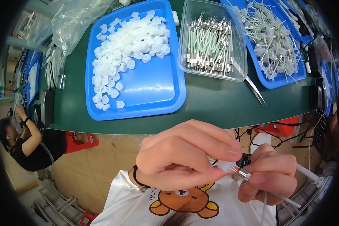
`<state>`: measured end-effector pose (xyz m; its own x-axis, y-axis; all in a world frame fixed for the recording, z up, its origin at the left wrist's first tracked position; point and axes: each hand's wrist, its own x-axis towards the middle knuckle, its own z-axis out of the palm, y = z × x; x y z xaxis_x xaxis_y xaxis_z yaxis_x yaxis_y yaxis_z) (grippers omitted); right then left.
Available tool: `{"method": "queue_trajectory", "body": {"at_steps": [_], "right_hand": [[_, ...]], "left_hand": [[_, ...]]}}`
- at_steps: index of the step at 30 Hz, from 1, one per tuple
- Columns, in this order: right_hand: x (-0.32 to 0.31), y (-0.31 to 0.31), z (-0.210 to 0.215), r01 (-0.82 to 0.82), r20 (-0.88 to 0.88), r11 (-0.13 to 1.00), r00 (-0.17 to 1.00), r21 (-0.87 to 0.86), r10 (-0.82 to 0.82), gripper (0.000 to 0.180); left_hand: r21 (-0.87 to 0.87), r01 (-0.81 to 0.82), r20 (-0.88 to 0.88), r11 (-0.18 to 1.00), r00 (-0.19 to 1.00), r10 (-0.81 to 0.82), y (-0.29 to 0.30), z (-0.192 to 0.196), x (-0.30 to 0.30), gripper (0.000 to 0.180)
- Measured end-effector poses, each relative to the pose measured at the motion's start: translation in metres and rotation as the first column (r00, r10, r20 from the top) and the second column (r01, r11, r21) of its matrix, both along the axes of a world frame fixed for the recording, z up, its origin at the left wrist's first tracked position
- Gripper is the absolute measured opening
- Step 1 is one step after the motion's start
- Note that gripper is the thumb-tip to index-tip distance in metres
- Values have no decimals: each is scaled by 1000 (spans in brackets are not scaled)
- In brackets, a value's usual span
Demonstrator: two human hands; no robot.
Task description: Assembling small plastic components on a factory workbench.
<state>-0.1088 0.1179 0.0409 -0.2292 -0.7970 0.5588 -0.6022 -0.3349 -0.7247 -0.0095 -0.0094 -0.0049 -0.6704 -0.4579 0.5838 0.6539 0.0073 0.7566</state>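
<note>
My left hand (186, 154) pinches a small translucent white plastic cap (226, 165) between thumb and fingertips. My right hand (271, 173) is closed on a small silver metal cylinder (245, 174) with fine pins or wires sticking out of its left end. These thin ends point at the cap and reach its edge; I cannot tell whether they enter it. Pale thin leads (286, 200) come out below my right fingers. Both hands are held in front of my chest, off the near edge of the table.
On the green table (211, 100) lies a blue tray (147, 96) of loose white caps. Beside it a clear plastic box (214, 75) holds many metal-ended pieces, with tweezers (255, 91) at its corner. Another blue tray (273, 83) holds assembled-looking pieces. A person (34, 143) sits at left.
</note>
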Motion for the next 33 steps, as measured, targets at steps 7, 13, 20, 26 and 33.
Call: {"method": "queue_trajectory", "body": {"at_steps": [7, 13, 20, 26, 33], "right_hand": [[9, -1, -5, 66, -8, 997, 998, -30, -66, 31], [14, -1, -4, 102, 19, 995, 995, -6, -102, 31], [14, -1, -4, 83, 92, 996, 992, 14, -84, 32], [14, -4, -5, 59, 130, 998, 990, 8, -59, 34], [5, 5, -3, -16, 56, 997, 998, 70, 12, 37]], "left_hand": [[-61, -76, -65, 995, 995, 72, 2, -6, -1, 42], [-136, -90, -140, 987, 988, 70, -2, -10, -6, 44], [-137, -138, -151, 981, 982, 117, 2, -11, -6, 44], [-45, -60, -88, 997, 995, 56, 1, -10, -4, 42], [-60, -46, -76, 997, 996, 41, 0, -8, -4, 43]]}}
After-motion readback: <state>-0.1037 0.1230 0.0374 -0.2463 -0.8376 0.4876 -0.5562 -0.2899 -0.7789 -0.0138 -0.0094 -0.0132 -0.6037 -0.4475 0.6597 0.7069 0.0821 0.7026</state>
